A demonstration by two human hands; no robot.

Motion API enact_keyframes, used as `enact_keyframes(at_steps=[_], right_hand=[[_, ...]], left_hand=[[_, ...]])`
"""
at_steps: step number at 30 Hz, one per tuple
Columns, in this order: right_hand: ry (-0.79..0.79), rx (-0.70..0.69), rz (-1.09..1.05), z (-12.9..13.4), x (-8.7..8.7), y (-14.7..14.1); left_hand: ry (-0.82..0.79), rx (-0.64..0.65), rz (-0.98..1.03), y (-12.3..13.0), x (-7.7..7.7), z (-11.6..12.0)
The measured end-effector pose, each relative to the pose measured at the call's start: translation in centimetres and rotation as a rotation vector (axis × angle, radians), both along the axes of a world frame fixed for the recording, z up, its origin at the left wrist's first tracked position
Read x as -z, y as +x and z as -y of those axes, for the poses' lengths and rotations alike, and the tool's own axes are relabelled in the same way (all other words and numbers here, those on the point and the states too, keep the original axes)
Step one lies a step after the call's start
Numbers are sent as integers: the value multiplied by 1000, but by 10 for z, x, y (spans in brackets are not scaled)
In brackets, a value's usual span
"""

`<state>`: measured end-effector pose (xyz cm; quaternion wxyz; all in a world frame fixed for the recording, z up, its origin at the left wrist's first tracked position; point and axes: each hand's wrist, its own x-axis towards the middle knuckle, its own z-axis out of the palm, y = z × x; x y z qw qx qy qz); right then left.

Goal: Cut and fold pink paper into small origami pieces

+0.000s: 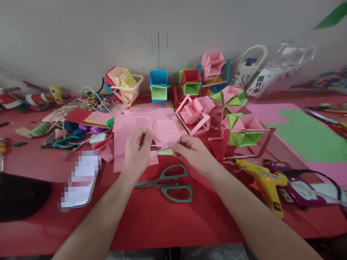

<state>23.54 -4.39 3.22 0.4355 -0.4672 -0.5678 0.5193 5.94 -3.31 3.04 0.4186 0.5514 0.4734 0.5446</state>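
Between my two hands is a small piece of pink paper [164, 140], in front of other pink sheets that blur its outline. My left hand [137, 150] pinches its left side between thumb and forefinger. At the right edge, my right hand [191, 149] has thumb and fingers closed on the same paper. Larger pink sheets [121, 147] lie flat beneath and behind my hands, with a strip of green paper showing under them. Closer to me, green-handled scissors [164, 183] rest on the red tabletop [172, 226], blades pointing left.
Folded paper lanterns [245, 130] stand at the back and right. A yellow glue gun [263, 181] with a black cord lies right, near green paper [314, 135]. A phone [82, 180] and a black object [18, 196] are left. A plastic bottle [271, 72] leans behind.
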Motion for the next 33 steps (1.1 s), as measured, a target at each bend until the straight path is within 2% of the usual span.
enact_keyframes(at_steps=[11,19,26,28,33], right_hand=[[-25,-41,85,-2,5,5],[-30,-64,93,0,0,0],[118,30,184,10,4,-17],[164,40,216,13,8,-23],[288,31,276,19,13,-33]], left_hand=[[28,4,-1,-1,4,-2],[57,-48,-69,-1,6,-3],[-73,-21,156,10,15,-3],[-60,-68,129,13,16,-3],[49,-246,-140,18,14,0]])
